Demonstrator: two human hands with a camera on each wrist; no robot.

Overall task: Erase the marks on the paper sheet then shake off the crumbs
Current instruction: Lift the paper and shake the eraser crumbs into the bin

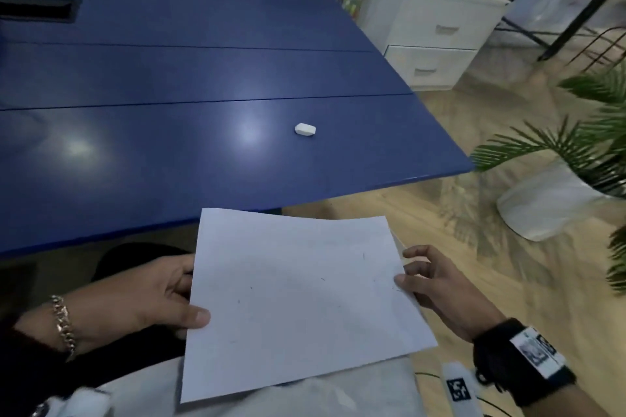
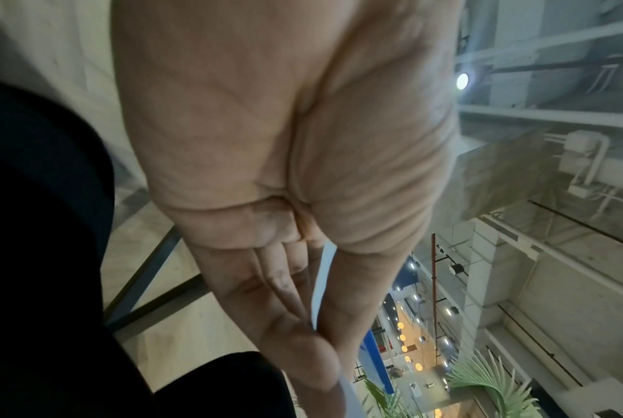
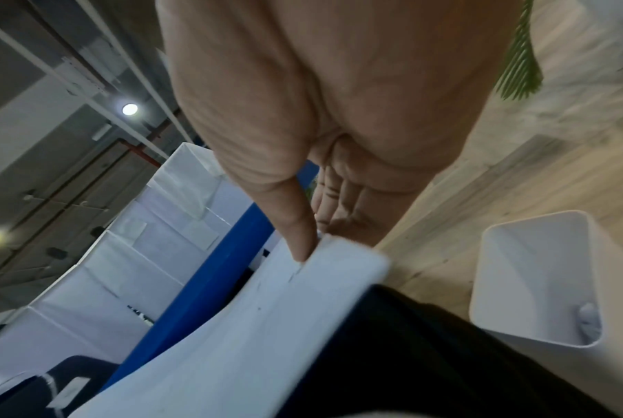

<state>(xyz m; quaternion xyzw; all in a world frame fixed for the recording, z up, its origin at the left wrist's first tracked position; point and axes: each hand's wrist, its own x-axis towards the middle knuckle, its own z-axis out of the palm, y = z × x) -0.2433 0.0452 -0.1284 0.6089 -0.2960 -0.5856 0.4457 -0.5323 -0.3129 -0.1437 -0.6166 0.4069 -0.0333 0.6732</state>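
The white paper sheet [image 1: 294, 298] is off the table, held level above my lap, with a few small dark specks on it. My left hand [image 1: 176, 301] pinches its left edge, thumb on top and fingers beneath; the left wrist view shows the paper's edge [image 2: 320, 282] between thumb and fingers [image 2: 288, 285]. My right hand [image 1: 416, 276] pinches the right edge with the thumb on top; in the right wrist view the thumb [image 3: 299, 237] presses on the paper [image 3: 266, 325]. The white eraser [image 1: 305, 129] lies alone on the blue table [image 1: 169, 78].
A white drawer unit [image 1: 437, 34] stands beyond the table's right end. A potted palm in a white pot [image 1: 548, 203] sits on the wooden floor to my right, and a white bin [image 3: 538, 277] stands near my right hand. The table has a dark cable slot [image 1: 37, 7] at far left.
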